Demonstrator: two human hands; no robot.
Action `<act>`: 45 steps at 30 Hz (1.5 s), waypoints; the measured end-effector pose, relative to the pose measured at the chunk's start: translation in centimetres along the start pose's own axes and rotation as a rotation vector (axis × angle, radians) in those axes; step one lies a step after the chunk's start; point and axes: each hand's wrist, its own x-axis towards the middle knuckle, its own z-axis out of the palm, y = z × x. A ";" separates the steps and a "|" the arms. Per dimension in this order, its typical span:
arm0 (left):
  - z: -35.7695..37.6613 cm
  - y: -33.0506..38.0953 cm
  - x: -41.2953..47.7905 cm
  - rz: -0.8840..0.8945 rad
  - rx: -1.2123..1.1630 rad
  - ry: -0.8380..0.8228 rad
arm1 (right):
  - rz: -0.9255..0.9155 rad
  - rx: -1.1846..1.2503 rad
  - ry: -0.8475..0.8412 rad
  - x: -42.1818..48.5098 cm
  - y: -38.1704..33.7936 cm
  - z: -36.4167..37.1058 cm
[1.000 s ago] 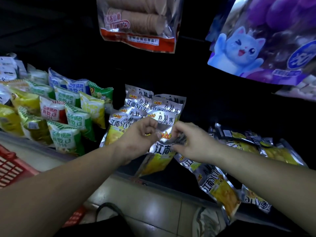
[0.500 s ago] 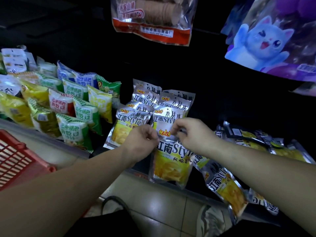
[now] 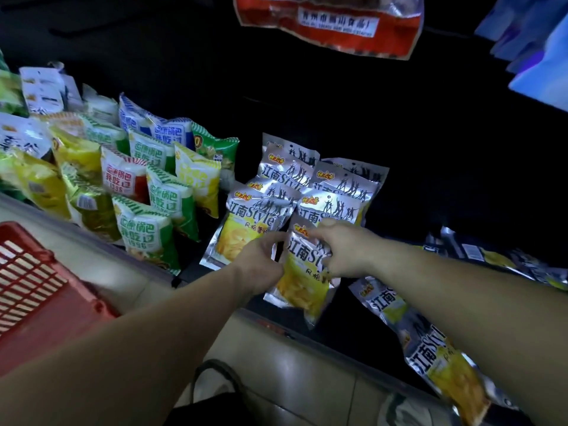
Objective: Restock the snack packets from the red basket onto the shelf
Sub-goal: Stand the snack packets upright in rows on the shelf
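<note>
Progress looks partial, as I judge it: a stack of matching packets (image 3: pixel 295 182) already stands in overlapping rows on the dark shelf (image 3: pixel 347 324), and one more silver-and-yellow crisp packet (image 3: pixel 302 272) is held at the front of it. That packet hangs upright just before the front row, its lower end over the shelf's edge, not yet let go. The left hand (image 3: pixel 261 259) grips its left edge with curled fingers. The right hand (image 3: pixel 344 250) pinches its upper right corner, thumb on top. What is left I cannot count: only a corner of the red basket (image 3: pixel 37 290) shows at lower left, and its inside is out of sight. Several loose packets (image 3: pixel 430 352) of the same kind lie flat and askew along the shelf to the right, under the right forearm, and by my reading they want straightening too.

Green, red and yellow packets (image 3: pixel 147 229) fill the shelf just left of the stack, close enough that a packet placed wide would lean on them. A red-banded bag (image 3: pixel 332 26) hangs above, well clear of the hands, and a blue bag (image 3: pixel 538 56) shows at upper right. A dark strap (image 3: pixel 215 376) loops near the floor below the arms. Light is poor and the shelf's back is black, so its depth cannot be told.
</note>
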 end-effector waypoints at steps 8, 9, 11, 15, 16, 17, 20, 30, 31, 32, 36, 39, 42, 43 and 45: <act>5.2 -2.0 0.2 -0.148 0.184 -0.300 | -0.017 -0.304 0.127 3.5 2.5 2.1; 5.9 -2.3 0.4 -0.152 0.232 -0.304 | -0.003 -0.283 0.118 3.6 2.9 2.4; 6.6 -2.7 0.8 -0.111 0.338 -0.248 | 0.007 -0.200 0.110 3.3 3.7 3.0; 6.8 -4.1 1.4 -0.014 0.443 -0.107 | 0.012 -0.058 0.098 1.5 4.9 4.3; 6.7 -4.6 1.5 0.011 0.471 -0.094 | 0.009 -0.055 0.104 1.0 5.1 4.6; 6.7 -4.9 1.5 0.028 0.508 -0.097 | -0.003 -0.057 0.122 0.5 5.2 4.7; 6.8 -4.8 1.8 0.038 0.656 -0.090 | -0.025 -0.061 0.166 -1.8 5.6 4.1; 13.5 1.5 -0.8 0.177 0.650 -0.185 | 0.401 0.192 -0.053 -14.7 9.8 4.0; 14.7 1.8 -1.0 0.172 0.626 -0.261 | 0.416 0.243 -0.049 -15.8 10.5 4.7; 15.9 2.0 -1.1 0.157 0.588 -0.337 | 0.432 0.288 -0.040 -16.8 11.3 5.5; 20.9 1.4 -1.2 0.062 0.452 -0.525 | 0.552 0.412 0.136 -19.3 14.5 9.9; 23.8 -0.2 -0.9 -0.010 0.356 -0.407 | 0.583 0.497 0.302 -20.0 16.1 13.6; 26.2 -1.1 -0.4 -0.111 0.202 -0.259 | 0.542 0.491 0.293 -20.5 17.2 16.2; 26.6 -1.1 -0.2 -0.117 0.169 -0.224 | 0.536 0.465 0.277 -20.6 17.6 16.6; 27.2 -0.4 0.1 -0.122 0.151 -0.165 | 0.562 0.485 0.267 -21.1 18.6 16.8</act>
